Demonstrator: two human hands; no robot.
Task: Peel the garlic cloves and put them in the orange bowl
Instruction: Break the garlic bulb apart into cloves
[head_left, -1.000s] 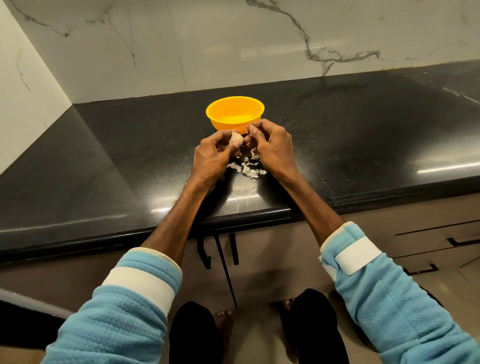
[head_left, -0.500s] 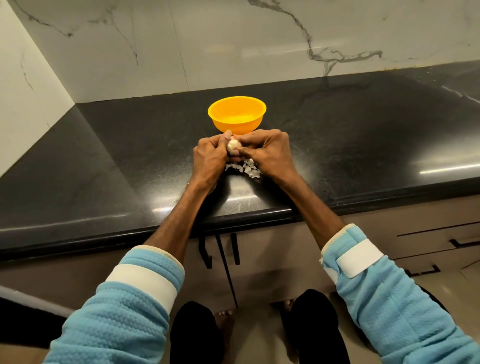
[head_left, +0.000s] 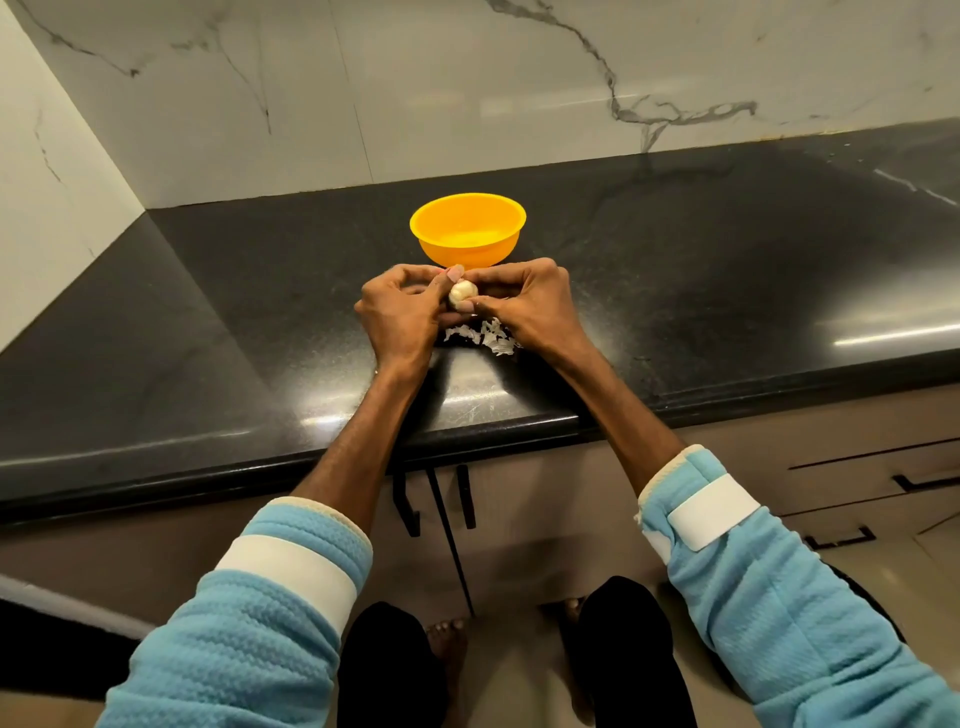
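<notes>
A pale garlic clove (head_left: 461, 293) sits between both my hands, just in front of the orange bowl (head_left: 467, 228) on the black counter. My left hand (head_left: 400, 317) pinches the clove from the left with thumb and fingers. From the right, my right hand (head_left: 524, 306) pinches it too, its thumb under the clove. A small heap of white garlic skins (head_left: 483, 336) lies on the counter below my hands, partly hidden by the right hand. I cannot see what lies inside the bowl.
The black stone counter (head_left: 727, 291) runs left and right, with a marble wall (head_left: 467, 83) behind the bowl and at the left. Cabinet doors with black handles (head_left: 436, 499) stand below the counter edge.
Both hands have drawn closer together around the clove and dropped slightly toward the counter. The clove has turned between the fingers. The bowl has not moved.
</notes>
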